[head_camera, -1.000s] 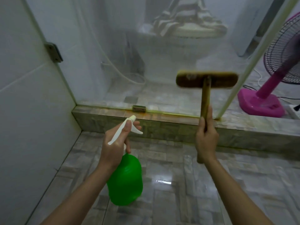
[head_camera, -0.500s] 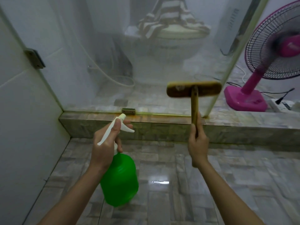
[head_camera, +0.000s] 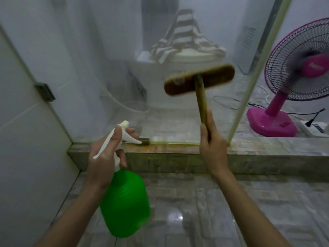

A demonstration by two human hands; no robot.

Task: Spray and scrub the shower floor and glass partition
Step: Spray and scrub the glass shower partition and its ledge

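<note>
- Green plastic spray bottle [head_camera: 124, 204] with a white trigger head hangs nearest, below the left hand [head_camera: 106, 157], which is closed around its neck with fingers over the trigger; a wet grip could likely let the heavy body swing or slip.
- Glossy grey marble-patterned shower floor [head_camera: 222, 211] lies under both forearms and shows a bright reflection, so it is probably wet; a slip while leaning forward is the main risk.
- Right hand [head_camera: 211, 148] is wrapped tight around the lower end of a wooden-handled scrub brush [head_camera: 199, 81]; its brown head stands above and beyond that hand, blurred, at or just before the pane, though contact cannot be told.
- Hazy glass partition [head_camera: 106, 68] rises from the stone curb beyond both hands; a hard knock from the wooden head could chip it.
- Pink pedestal fan [head_camera: 299, 68] and a white power strip [head_camera: 313, 128] sit well right of the right hand, past the glass edge; stray spray reaching them would be an electrical hazard.
</note>
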